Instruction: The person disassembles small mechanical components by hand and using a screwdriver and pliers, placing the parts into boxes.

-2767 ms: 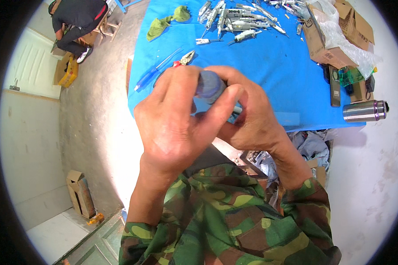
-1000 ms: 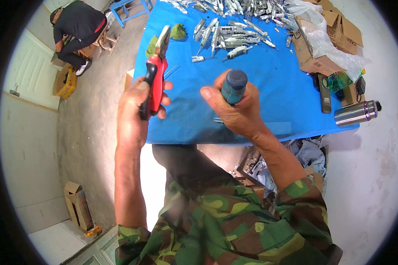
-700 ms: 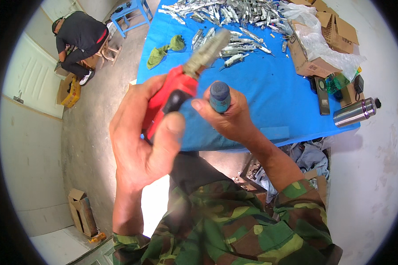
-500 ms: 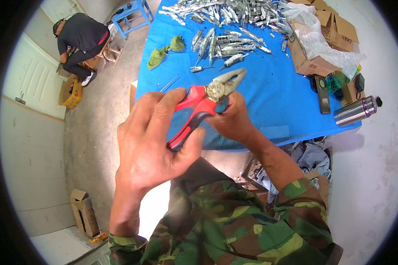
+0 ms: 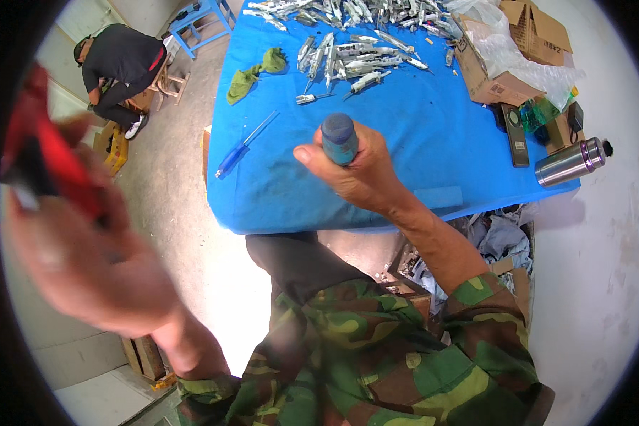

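Facing the surface [image 5: 433, 135], we had our left hand [image 5: 89, 266], blurred, past its left edge and our right hand [image 5: 368, 172] above it, gripping pliers [image 5: 55, 155] and a blue handle [image 5: 339, 143] respectively. A loose left hold, we judged, could drop the pliers; a slack right one, the handle, near the screwdriver [image 5: 232, 160].

You've got a shiny cylindrical steel flask [image 5: 571, 162] near right, crumpled clear plastic sheeting [image 5: 539, 74] draped over an open brown cardboard box [image 5: 504, 91] far right, plus a black-clothed person [image 5: 124, 57] sitting far left near a blue stool [image 5: 192, 20].
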Demonstrator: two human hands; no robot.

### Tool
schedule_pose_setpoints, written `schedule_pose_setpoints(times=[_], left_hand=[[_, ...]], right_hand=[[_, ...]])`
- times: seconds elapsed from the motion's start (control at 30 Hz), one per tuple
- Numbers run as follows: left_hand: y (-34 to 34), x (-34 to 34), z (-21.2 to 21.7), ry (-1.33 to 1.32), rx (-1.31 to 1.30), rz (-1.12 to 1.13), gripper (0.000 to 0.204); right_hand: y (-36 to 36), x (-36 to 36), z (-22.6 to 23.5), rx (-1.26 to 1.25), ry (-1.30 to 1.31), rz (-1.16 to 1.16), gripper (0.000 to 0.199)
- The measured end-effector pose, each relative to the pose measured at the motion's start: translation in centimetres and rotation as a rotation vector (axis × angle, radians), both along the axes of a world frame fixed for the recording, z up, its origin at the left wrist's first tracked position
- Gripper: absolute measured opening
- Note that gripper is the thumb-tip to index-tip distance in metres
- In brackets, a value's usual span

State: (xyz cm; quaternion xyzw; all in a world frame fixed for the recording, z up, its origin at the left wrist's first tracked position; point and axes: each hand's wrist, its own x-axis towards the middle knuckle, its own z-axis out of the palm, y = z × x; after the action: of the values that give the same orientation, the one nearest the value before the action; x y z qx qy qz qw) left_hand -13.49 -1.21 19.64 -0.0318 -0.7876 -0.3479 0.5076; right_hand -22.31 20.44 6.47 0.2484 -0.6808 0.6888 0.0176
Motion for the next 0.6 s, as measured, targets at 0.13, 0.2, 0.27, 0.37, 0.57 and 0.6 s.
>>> schedule_pose_setpoints(times=[0.13, 0.2, 0.27, 0.37, 0.57, 0.6], left_hand=[[4.2, -1.5, -5.6, -0.436, -0.395, -0.3, 0.044], [2.8, -1.3, -4.0, -0.307, -0.438, -0.268, 0.043], [3.3, -1.5, -3.0, -0.267, -0.319, -0.328, 0.04], [2.1, -1.3, -1.9, -0.194, -0.332, -0.233, 0.041], [2.6, 0.9, -1.1, -0.158, -0.137, -0.165, 0.047], [3.6, 0.0, -3.0, -0.28, -0.359, -0.182, 0.048]], right_hand=[[-0.3, -0.5, -1.0, -0.036, 0.187, -0.091, 0.022], [0.3, -0.3, -1.1, 0.013, 0.128, -0.092, 0.022], [0.4, -0.1, -0.6, 0.015, 0.03, -0.055, 0.023], [0.4, -0.1, -0.7, 0.034, 0.031, -0.047, 0.024], [0.1, 0.2, -0.5, -0.012, 0.082, -0.038, 0.024], [0.1, 0.0, -0.9, -0.037, 0.138, -0.051, 0.025]])
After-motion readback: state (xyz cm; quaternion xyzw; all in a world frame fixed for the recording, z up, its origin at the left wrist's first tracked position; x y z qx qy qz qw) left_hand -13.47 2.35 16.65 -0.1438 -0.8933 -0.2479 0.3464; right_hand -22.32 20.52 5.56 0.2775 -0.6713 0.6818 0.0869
